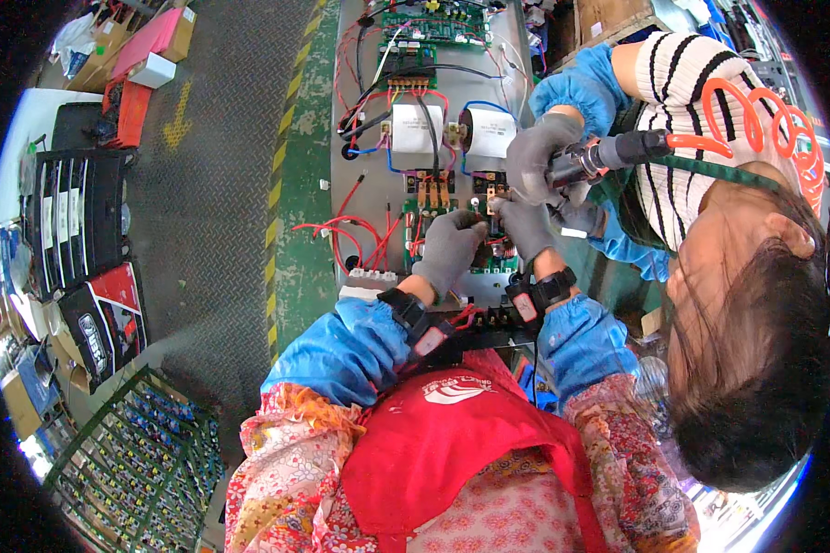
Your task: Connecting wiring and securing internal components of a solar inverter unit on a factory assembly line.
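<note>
My left hand [450,251], in a grey glove, bends over a green circuit board [417,241] with its fingers closed together. What they hold, if anything, is hidden. Beside it my right hand [526,230], also gloved, has its fingertips pinched at a copper terminal [492,201] on the board's right side. Whether it grips the terminal or a small part there is too small to tell. Several copper strips [433,194] stand just beyond my left fingers. Red wires [364,235] lie loose left of the board.
At the right, a co-worker's gloved hand [537,158] grips an air screwdriver [609,157] fed by a coiled orange hose [756,111]. Two white cylindrical capacitors [417,129] and more circuit boards [433,26] sit farther up the metal panel. A wire rack [138,461] stands at the lower left.
</note>
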Demonstrator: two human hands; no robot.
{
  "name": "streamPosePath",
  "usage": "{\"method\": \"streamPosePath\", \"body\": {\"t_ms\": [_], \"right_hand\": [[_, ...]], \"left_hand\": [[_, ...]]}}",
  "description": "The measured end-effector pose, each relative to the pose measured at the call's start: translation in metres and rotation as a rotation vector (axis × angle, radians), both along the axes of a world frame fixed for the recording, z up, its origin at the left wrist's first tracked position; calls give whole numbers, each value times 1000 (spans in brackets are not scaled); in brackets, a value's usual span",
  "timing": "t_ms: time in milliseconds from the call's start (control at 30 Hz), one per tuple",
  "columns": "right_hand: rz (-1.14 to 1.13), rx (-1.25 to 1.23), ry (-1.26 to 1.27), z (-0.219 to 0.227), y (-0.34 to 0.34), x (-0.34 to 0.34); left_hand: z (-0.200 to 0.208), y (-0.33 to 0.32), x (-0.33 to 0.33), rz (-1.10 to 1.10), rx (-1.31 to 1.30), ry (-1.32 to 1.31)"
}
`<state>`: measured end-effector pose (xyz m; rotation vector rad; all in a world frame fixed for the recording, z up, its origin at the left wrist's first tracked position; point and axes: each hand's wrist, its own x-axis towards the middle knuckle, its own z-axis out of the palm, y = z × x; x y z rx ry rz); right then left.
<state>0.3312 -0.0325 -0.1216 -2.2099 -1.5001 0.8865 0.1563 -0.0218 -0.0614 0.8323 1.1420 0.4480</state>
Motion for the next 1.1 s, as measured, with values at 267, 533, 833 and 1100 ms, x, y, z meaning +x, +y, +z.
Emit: {"method": "streamPosePath", "body": {"t_ms": [267, 533, 833, 1100], "right_hand": [[-111, -202, 56, -15, 0, 2], [-220, -240, 130, 5, 3, -10], [-233, -288, 169, -18, -1, -6], [-251, -153, 149, -42, -5, 0]], "left_hand": [[-15, -3, 1, 6, 31, -14], [-11, -2, 1, -20, 69, 32], [-10, -1, -3, -40, 44, 61], [-24, -3, 2, -23, 44, 29]]}}
